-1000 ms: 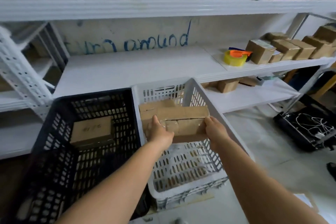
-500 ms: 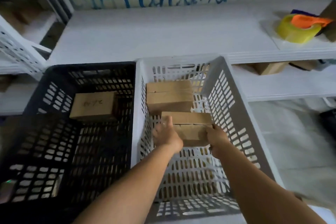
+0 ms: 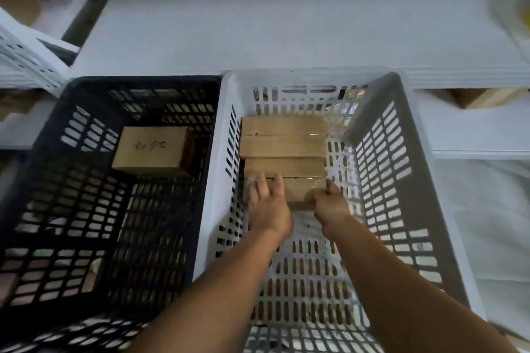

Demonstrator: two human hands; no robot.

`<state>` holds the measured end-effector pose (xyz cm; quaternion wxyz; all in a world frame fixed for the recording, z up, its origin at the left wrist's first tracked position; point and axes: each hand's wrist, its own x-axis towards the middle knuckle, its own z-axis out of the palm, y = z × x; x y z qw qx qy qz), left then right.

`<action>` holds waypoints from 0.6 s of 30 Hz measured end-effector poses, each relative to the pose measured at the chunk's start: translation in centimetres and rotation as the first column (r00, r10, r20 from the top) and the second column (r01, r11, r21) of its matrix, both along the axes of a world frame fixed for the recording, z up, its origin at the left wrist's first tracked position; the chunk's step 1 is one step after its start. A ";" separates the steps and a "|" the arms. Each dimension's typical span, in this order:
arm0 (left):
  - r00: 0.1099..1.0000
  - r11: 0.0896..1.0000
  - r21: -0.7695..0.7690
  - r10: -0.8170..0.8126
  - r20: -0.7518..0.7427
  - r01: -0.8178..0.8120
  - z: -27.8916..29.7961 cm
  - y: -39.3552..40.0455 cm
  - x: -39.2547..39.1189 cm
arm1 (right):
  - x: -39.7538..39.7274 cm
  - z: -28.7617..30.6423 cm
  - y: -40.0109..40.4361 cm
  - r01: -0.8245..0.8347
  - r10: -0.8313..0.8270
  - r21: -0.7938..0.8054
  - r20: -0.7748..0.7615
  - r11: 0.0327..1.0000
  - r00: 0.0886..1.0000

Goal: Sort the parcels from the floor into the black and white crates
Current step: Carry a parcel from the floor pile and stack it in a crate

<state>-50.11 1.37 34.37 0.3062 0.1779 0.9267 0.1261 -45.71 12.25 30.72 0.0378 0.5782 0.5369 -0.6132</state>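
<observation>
Both bare forearms are extended forward and downward from the lower edge of the view, converging slightly toward the hands. The left hand (image 3: 268, 203) is turned palm down, its fingers (image 3: 262, 185) laid fairly straight and spread over the near left corner of the parcel (image 3: 298, 180) in front of it. The right hand (image 3: 329, 203) is set just beside the left, at the parcel's near right corner, with its fingers curled against the near face and the thumb raised along the right edge. The two hands are kept close together but apart, wrists level.
</observation>
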 end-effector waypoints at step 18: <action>1.000 0.984 0.178 0.025 0.004 -0.025 3.1 -0.7 0.6 | 2.3 6.3 -0.9 -0.008 0.006 -0.055 -0.041 0.998 0.999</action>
